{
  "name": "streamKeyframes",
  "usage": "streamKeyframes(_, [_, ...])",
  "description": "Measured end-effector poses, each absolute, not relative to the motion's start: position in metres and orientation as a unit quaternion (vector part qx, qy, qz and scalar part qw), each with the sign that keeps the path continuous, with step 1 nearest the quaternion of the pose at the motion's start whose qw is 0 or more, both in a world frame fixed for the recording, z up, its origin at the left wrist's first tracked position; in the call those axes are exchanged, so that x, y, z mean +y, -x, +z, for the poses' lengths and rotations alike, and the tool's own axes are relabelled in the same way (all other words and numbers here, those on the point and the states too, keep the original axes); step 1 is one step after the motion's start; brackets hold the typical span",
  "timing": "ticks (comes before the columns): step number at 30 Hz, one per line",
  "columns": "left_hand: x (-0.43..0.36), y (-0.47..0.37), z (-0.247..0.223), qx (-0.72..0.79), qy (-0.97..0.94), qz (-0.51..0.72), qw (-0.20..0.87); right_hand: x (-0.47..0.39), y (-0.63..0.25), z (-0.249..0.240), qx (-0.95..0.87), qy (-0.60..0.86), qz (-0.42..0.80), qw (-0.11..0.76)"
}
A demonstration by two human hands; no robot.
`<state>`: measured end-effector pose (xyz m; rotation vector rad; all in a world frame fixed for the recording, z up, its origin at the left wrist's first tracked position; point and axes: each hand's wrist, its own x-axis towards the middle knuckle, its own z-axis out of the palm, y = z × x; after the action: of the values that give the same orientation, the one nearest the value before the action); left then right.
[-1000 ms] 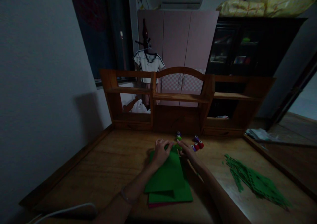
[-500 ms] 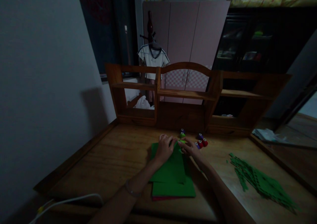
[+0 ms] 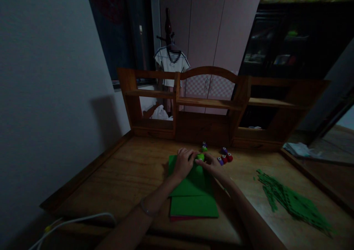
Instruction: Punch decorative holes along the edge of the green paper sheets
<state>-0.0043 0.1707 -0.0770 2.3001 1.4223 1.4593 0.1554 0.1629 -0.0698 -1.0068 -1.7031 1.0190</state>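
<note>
Upper green sheet [image 3: 190,186]: relative to half a second ago, its near edge sits farther from you, exposing more of the lower green sheet [image 3: 193,207], and its raised near corner now looks flat.

Head view, hands. Note that the green punch [image 3: 200,156] is between your two hands, at the far end of the upper green sheet. Your right hand [image 3: 215,166] closes around it from the right — thumb across the near side, index finger along the right side. Your left hand [image 3: 184,163] rests over the far left part of the sheet, fingers bent, fingertips at the left side of the punch; you cannot tell whether they pinch the paper, the punch or both.

Head view, key relation. Observe that the punch lies to the right of your left fingertips and directly within your right-hand grip, so the right hand has the closer hold. Its body looks round, with no clear long axis; the sheet's long side appears to run away from you, toward the punch. Whether paper sits inside the punch is hidden by your fingers.

Head view, surroundings. Beyond the punch stand a second green punch [image 3: 204,149] and a purple punch [image 3: 204,143]; a red punch [image 3: 229,157] stands in a group to the right. Farther right, a heap of perforated green paper [image 3: 297,204] lies on the wooden desk [image 3: 132,180] — well apart from both hands.
</note>
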Motion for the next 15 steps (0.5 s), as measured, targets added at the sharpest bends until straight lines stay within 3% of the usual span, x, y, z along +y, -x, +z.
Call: streamKeyframes(15, [0.1674,0.0052,-0.0707,0.455,-0.764,0.456,0.05,0.1654,-0.1571,-0.0714,-0.674,0.416,0.416,0.447])
